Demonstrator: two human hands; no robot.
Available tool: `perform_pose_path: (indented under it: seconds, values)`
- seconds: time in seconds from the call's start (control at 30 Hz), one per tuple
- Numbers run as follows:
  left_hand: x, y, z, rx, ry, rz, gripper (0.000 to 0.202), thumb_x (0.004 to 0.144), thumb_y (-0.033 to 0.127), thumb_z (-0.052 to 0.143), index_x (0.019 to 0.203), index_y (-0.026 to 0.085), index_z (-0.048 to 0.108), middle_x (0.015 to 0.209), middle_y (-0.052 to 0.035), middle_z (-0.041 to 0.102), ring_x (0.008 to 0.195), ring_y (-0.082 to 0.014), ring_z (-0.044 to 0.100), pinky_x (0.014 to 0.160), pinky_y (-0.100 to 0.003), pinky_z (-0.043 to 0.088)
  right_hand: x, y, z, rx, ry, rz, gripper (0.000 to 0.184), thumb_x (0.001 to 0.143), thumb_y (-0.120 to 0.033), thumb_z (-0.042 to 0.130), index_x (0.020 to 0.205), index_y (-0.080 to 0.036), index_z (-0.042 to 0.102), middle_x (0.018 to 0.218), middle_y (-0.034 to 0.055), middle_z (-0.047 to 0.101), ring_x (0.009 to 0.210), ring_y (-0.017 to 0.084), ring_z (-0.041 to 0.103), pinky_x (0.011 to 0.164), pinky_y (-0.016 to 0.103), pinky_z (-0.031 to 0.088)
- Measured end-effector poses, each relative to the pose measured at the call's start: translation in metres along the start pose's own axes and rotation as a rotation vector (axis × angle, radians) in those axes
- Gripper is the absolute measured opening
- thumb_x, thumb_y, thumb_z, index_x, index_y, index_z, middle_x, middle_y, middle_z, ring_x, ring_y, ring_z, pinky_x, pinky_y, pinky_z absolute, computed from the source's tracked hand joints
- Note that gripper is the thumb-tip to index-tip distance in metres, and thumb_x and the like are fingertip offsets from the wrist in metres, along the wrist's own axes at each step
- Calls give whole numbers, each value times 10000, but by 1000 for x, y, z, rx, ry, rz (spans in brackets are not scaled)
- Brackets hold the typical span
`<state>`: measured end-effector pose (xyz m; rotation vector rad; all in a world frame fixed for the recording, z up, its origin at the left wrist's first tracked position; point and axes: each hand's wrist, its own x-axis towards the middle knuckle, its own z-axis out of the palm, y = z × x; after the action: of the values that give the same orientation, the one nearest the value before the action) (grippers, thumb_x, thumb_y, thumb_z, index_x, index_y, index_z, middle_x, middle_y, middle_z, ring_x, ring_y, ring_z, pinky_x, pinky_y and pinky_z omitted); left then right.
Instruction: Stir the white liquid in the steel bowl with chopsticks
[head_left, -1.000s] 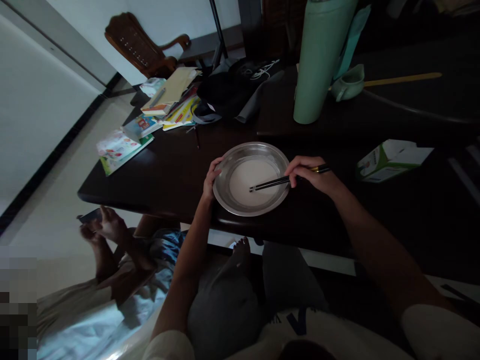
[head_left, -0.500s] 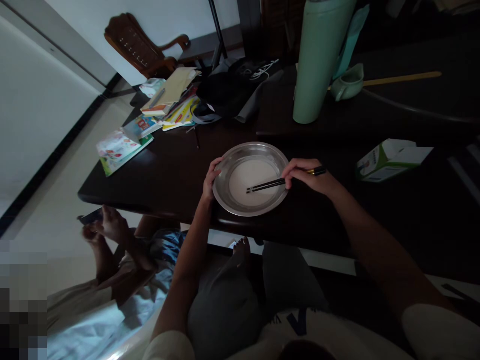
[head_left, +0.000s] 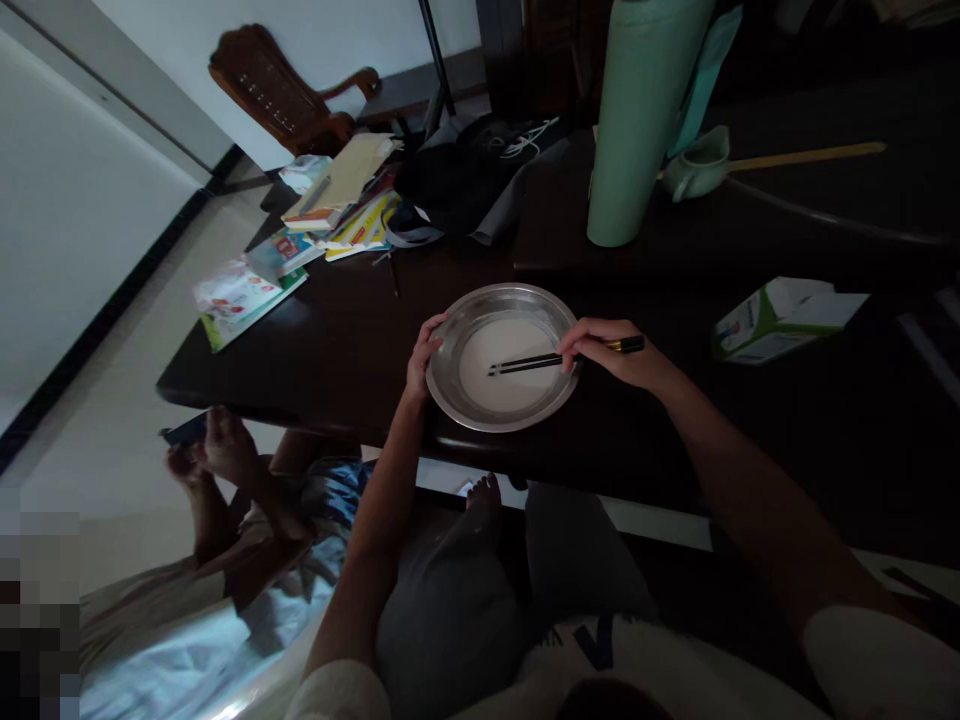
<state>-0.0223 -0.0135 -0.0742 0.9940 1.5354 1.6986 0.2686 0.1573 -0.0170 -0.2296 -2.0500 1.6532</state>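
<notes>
We steadied the metal plate [head_left: 504, 412] on the dark bench [head_left: 337, 350] with our left hand [head_left: 421, 358], fingers gripping its rim, while our right hand [head_left: 611, 352] pinched black chopsticks [head_left: 529, 364], tips over the white liquid [head_left: 510, 385].

A pale short-sleeved shirt [head_left: 660, 670] carries a dark printed letter [head_left: 598, 642] on the chest (only partly readable). Its sleeves [head_left: 877, 655] leave both arms bare down to the left hand [head_left: 420, 360] and right hand [head_left: 611, 352]. The trousers [head_left: 450, 610] are grey, one foot [head_left: 484, 497] bare.
</notes>
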Motion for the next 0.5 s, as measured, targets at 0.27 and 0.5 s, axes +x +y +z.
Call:
perform_pose_path:
  seconds: [0.27,0.5]
  values:
    - [0,0,0,3,13,-27,415,801,452,658,1178,280,642,1257,-34,634,1148,-276,603,995,-408,483,-1,-3,-8,29,132,-27,216,877,-114,519,783,-199,693,553,-31,641,542,123,614,625,292,506]
    - [-1,-1,-1,20,-31,8,424,837,473,635,1216,285,615,1257,-37,622,1169,-276,588,1029,-412,459,0,-4,-3,-18,73,-1,190,903,-133,530,843,-196,700,682,-4,703,686,140,677,720,307,535]
